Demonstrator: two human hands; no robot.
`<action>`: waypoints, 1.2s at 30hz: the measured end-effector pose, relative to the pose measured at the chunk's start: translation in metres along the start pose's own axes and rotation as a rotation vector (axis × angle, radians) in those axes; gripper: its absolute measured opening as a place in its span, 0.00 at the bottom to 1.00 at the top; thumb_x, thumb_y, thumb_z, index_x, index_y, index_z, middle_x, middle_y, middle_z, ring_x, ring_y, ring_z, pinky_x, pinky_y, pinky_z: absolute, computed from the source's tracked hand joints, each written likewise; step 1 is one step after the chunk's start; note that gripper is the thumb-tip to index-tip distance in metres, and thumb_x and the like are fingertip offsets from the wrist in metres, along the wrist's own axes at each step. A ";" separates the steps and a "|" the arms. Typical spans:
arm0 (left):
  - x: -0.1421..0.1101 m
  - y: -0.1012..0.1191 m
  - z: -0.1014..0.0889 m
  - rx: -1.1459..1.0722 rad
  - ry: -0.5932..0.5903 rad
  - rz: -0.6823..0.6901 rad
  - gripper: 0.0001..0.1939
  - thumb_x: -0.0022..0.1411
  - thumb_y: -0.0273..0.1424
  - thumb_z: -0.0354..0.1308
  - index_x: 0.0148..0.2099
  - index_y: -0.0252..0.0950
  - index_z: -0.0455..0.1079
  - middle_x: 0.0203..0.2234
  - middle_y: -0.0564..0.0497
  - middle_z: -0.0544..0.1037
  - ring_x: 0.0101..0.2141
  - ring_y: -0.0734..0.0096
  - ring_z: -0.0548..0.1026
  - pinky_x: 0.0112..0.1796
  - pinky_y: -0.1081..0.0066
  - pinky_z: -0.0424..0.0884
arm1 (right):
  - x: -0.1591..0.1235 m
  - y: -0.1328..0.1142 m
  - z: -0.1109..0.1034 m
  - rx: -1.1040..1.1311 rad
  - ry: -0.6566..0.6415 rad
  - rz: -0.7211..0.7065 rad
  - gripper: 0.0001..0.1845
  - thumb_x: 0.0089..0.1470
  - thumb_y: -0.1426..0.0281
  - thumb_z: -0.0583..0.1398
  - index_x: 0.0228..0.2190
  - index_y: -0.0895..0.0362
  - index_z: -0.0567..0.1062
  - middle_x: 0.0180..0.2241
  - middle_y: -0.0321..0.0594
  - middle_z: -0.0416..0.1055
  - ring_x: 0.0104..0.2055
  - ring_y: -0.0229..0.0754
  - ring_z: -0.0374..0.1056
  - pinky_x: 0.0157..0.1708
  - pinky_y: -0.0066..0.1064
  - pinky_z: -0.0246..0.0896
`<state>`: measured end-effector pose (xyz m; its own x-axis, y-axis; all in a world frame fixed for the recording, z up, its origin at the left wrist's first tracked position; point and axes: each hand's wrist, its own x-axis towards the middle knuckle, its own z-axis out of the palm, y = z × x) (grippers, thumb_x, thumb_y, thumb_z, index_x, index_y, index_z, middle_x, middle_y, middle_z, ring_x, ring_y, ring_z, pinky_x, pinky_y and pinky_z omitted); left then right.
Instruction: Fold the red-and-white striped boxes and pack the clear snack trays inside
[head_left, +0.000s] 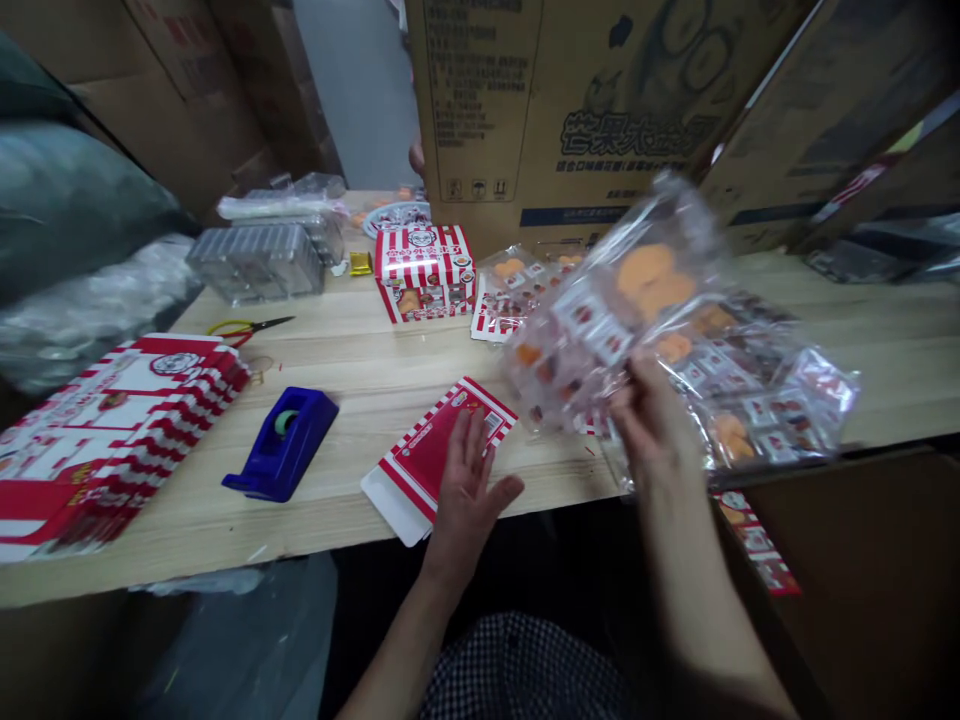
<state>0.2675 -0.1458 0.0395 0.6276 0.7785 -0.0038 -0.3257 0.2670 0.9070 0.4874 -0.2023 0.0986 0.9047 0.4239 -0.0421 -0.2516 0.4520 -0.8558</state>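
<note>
My left hand [465, 490] lies flat, fingers stretched out, on a red-and-white printed carton [427, 450] near the table's front edge. To the right, my right hand [656, 425] grips a clear plastic bag [592, 315] by its lower side and holds it up, tilted. Inside that bag show orange rounds and small printed white squares; motion blurs part of it. Similar clear bags [765, 400] lie in a heap behind and right of my right hand. One more bag [514, 275] rests on the table farther back.
A blue tape dispenser [289, 445], scissors [247, 328] and a stack of flat striped cartons [127, 430] are at the left. A folded-up striped box [424, 275] stands at the back, beside clear plastic cases [259, 260]. Large cardboard boxes [510, 110] wall off the rear.
</note>
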 end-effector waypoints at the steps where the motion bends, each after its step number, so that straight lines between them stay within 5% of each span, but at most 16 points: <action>1: 0.001 0.000 0.006 -0.105 0.005 -0.021 0.42 0.58 0.33 0.69 0.70 0.51 0.56 0.68 0.48 0.61 0.67 0.57 0.60 0.65 0.57 0.61 | -0.023 0.018 0.005 0.009 -0.013 0.037 0.13 0.43 0.69 0.73 0.28 0.55 0.74 0.25 0.26 0.76 0.27 0.29 0.72 0.26 0.15 0.70; 4: 0.001 0.007 0.008 -0.213 0.158 -0.035 0.24 0.61 0.34 0.67 0.60 0.45 0.70 0.57 0.47 0.76 0.56 0.60 0.75 0.54 0.63 0.73 | -0.077 0.062 0.012 0.090 -0.086 0.273 0.12 0.45 0.68 0.73 0.34 0.54 0.79 0.34 0.30 0.80 0.34 0.30 0.76 0.38 0.19 0.74; 7: -0.009 0.028 -0.014 -0.186 0.353 0.013 0.20 0.59 0.36 0.68 0.53 0.39 0.74 0.48 0.46 0.81 0.44 0.65 0.81 0.43 0.69 0.77 | -0.094 0.073 0.005 -0.082 -0.277 0.334 0.12 0.51 0.64 0.71 0.39 0.52 0.82 0.41 0.35 0.82 0.44 0.37 0.77 0.53 0.32 0.71; 9: -0.021 0.049 -0.041 -0.156 0.477 0.073 0.22 0.57 0.36 0.70 0.53 0.39 0.73 0.45 0.47 0.82 0.38 0.67 0.82 0.36 0.72 0.78 | -0.084 0.066 0.001 -0.310 -0.504 0.216 0.21 0.52 0.64 0.70 0.49 0.49 0.79 0.52 0.38 0.78 0.56 0.44 0.72 0.63 0.43 0.61; 12: -0.052 0.087 -0.087 -0.071 0.742 0.220 0.23 0.54 0.32 0.71 0.52 0.39 0.74 0.40 0.52 0.83 0.33 0.71 0.81 0.31 0.77 0.76 | -0.058 0.058 0.013 -0.735 -0.913 -0.107 0.40 0.49 0.64 0.72 0.62 0.44 0.68 0.67 0.38 0.60 0.72 0.52 0.49 0.71 0.54 0.38; 16: -0.108 0.122 -0.144 0.059 0.982 0.280 0.21 0.53 0.30 0.71 0.50 0.37 0.75 0.35 0.54 0.83 0.31 0.72 0.82 0.31 0.78 0.77 | -0.046 0.076 0.058 -1.323 -1.451 -0.279 0.60 0.39 0.68 0.76 0.69 0.45 0.55 0.74 0.42 0.35 0.74 0.62 0.20 0.68 0.63 0.16; 20: -0.152 0.122 -0.182 0.077 0.945 -0.030 0.29 0.47 0.27 0.73 0.53 0.34 0.72 0.31 0.50 0.84 0.27 0.67 0.82 0.30 0.74 0.80 | -0.050 0.112 0.093 -1.677 -1.779 -0.337 0.73 0.31 0.72 0.77 0.71 0.49 0.46 0.74 0.50 0.30 0.73 0.68 0.17 0.65 0.68 0.14; 25: -0.155 0.097 -0.204 0.028 0.783 -0.308 0.33 0.50 0.26 0.71 0.58 0.34 0.66 0.30 0.47 0.84 0.25 0.65 0.82 0.28 0.72 0.80 | -0.045 0.137 0.096 -1.732 -1.895 -0.319 0.75 0.29 0.67 0.75 0.71 0.52 0.42 0.71 0.59 0.43 0.73 0.72 0.30 0.65 0.70 0.18; 31: -0.121 0.084 -0.220 0.004 0.577 -0.410 0.26 0.49 0.29 0.73 0.49 0.33 0.68 0.30 0.46 0.83 0.24 0.67 0.81 0.27 0.72 0.78 | -0.055 0.130 0.072 -1.604 -1.928 -0.367 0.75 0.28 0.60 0.75 0.71 0.51 0.44 0.69 0.58 0.47 0.71 0.71 0.40 0.66 0.66 0.21; 36: -0.106 0.077 -0.216 0.048 0.612 -0.310 0.29 0.48 0.30 0.73 0.52 0.34 0.68 0.28 0.50 0.83 0.24 0.67 0.81 0.26 0.73 0.78 | -0.067 0.124 0.053 -1.478 -1.911 -0.376 0.72 0.30 0.54 0.74 0.71 0.50 0.48 0.67 0.57 0.50 0.71 0.69 0.41 0.68 0.62 0.24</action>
<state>0.0233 -0.0854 0.0186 0.1694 0.8546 -0.4909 -0.1547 0.5150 0.8431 0.3776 -0.1326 0.0224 -0.5237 0.8041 -0.2812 0.8263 0.3991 -0.3975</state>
